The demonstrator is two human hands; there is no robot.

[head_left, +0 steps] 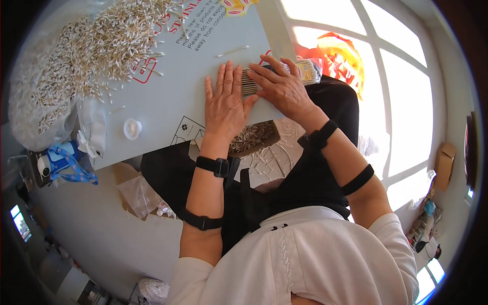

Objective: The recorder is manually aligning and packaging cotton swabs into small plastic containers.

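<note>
My left hand [226,104] lies flat on the grey tabletop, fingers stretched out, its thumb side at the end of a row of cotton swabs [249,84]. The swabs lie side by side in a clear plastic bag [311,70] with a yellow label. Across this bag my right hand [287,91] is spread, with bent fingers over the far side and the thumb toward the near side, gripping it. Part of the bag is hidden under the right hand. A single cotton swab [232,51] lies just beyond my hands.
A large heap of loose cotton swabs [119,38] spills from a clear bag [30,117] at the left. Near it stands a small white tub [132,129]. Below the table edge is an open cardboard box [256,138] of swabs. An orange-red bag [340,58] sits at the right.
</note>
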